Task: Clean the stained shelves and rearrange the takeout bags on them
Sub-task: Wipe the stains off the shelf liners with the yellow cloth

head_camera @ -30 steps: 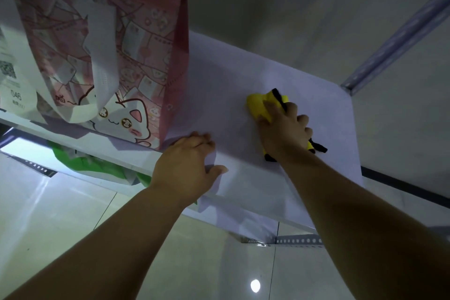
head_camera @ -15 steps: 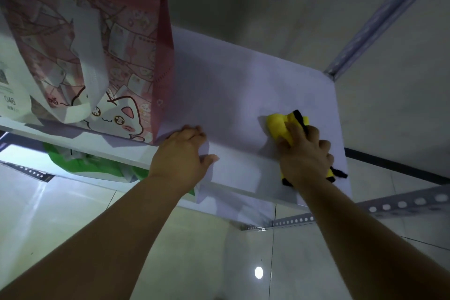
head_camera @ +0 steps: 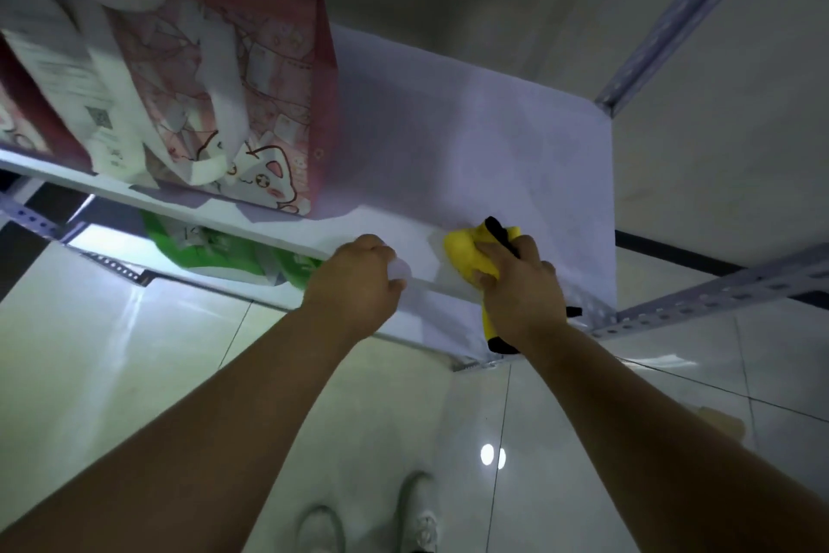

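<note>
The right hand [head_camera: 520, 288] grips the cloth [head_camera: 466, 252] with its fingers curled over it and presses it onto the shelf [head_camera: 493, 140] at the front edge. The cloth is yellow, soft and bunched, with black trim. One end protrudes ahead of the fingers; the other hangs below the wrist.

The shelf surface is flat, pale and matte. Just left of the grip, the left hand [head_camera: 354, 283] sits on the same front edge with its fingers curled; whether it pinches anything cannot be told.

Farther left and behind the grip stands the pink bag [head_camera: 251, 95], which has a cartoon cat print, white strap handles and an attached paper slip. A green bag [head_camera: 224, 252] lies on the level below. To the right of the grip, a perforated metal rail [head_camera: 717, 288] meets the shelf corner.
</note>
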Available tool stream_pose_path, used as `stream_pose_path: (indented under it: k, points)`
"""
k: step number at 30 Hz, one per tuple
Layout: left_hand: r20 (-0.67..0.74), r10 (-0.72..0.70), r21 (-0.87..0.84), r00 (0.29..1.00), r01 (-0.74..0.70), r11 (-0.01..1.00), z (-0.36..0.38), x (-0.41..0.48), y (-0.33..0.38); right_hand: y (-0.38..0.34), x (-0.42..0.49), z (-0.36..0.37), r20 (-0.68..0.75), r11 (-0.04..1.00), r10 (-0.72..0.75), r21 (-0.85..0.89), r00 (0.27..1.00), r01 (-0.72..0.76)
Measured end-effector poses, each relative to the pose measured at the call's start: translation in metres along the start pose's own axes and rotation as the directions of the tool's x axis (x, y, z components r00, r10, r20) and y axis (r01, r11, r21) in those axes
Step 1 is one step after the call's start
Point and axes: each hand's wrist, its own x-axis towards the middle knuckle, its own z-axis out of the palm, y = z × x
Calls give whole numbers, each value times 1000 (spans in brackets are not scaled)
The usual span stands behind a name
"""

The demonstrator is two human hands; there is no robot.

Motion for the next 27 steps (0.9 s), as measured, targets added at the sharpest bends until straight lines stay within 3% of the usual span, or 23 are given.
stream_pose_path:
  k: [6, 11, 17, 27]
  points:
    - [-57, -128, -124, 990, 120, 985, -25, -66, 6, -19, -21, -22, 189, 987, -33, 162, 982, 2]
    - [-145, -201, -127, 969, 183, 975, -57, -116, -2, -58, -46, -47, 111, 936, -137, 341, 984, 92]
    - [-255, -225, -168, 940, 186, 968, -102, -161, -26, -114, -85, -65, -2, 879, -249, 420, 969, 227]
    - [-302, -130, -136, 945, 92, 986, -131, -220, -73, -162, -156, -43, -139, 834, -167, 508, 976, 215]
